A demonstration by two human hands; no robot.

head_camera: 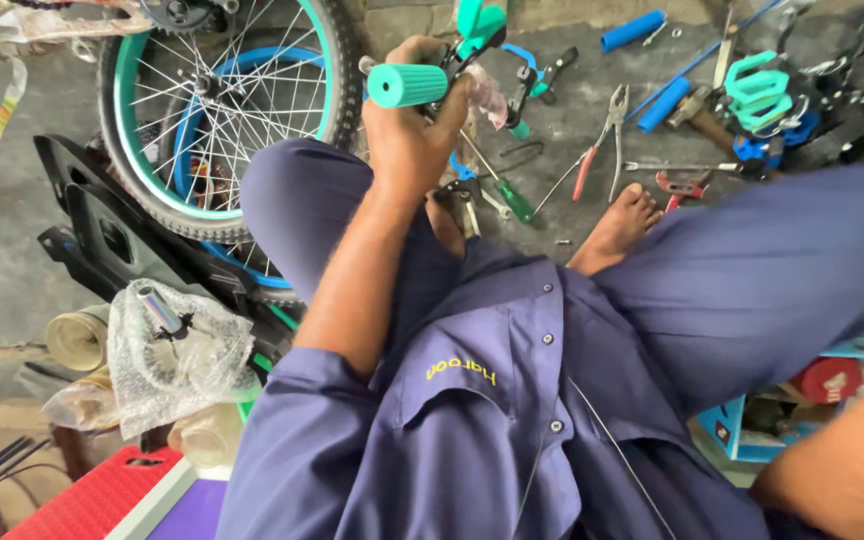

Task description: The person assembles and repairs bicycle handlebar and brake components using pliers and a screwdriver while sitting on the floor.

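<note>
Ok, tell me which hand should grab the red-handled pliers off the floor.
Probably the right. The left hand is closed around the teal handlebar grip, while the pliers lie on the right side. The right hand itself is out of view.

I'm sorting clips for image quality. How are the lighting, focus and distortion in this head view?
Head view: soft, even daylight, no hard shadows or glare; wide-angle lens bends the edges, stretching the blue trousers and shirt. The left hand on the teal handlebar grip is sharp, as are the wheel spokes. The right forearm, at the lower corner, is slightly soft; its hand is out of frame.
</note>
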